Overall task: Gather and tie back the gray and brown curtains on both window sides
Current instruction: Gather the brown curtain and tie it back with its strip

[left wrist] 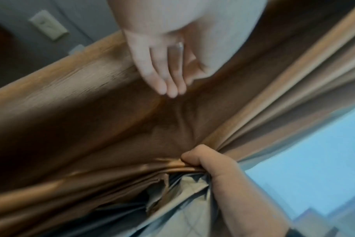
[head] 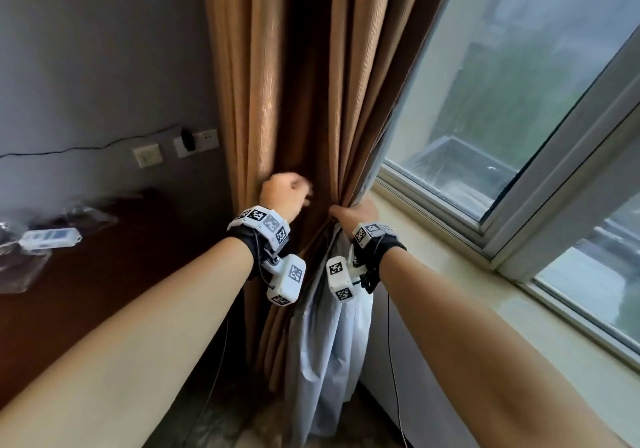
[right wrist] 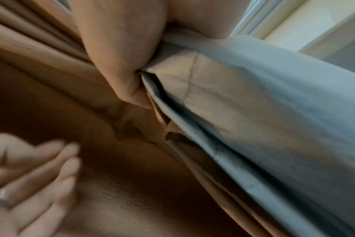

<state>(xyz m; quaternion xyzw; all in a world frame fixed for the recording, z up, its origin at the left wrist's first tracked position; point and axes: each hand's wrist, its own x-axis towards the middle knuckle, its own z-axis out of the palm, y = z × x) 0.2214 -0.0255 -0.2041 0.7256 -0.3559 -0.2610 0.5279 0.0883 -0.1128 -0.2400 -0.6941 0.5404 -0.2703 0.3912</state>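
Ribbed brown fabric curtain (head: 263,76) with pale gray lining curtain (head: 329,336), bunched within the right hand (head: 356,213), fingers clamped round the gathered folds; left hand (head: 284,194) just beside, fingers extended, gripping nothing.

The right hand (right wrist: 120,52) grips a bunched fold of the gray curtain (right wrist: 263,115) together with pleats of the brown curtain (right wrist: 40,52), thumb and fingers curled round the gathered fabric. The gray fabric runs from the grip toward the lower right, with a pale window frame (right wrist: 306,27) visible behind it at upper right. The left hand (right wrist: 28,179) appears blurred at lower left, fingers (right wrist: 69,162) extended and relaxed in front of the brown curtain, a ring (right wrist: 2,194) on one finger.
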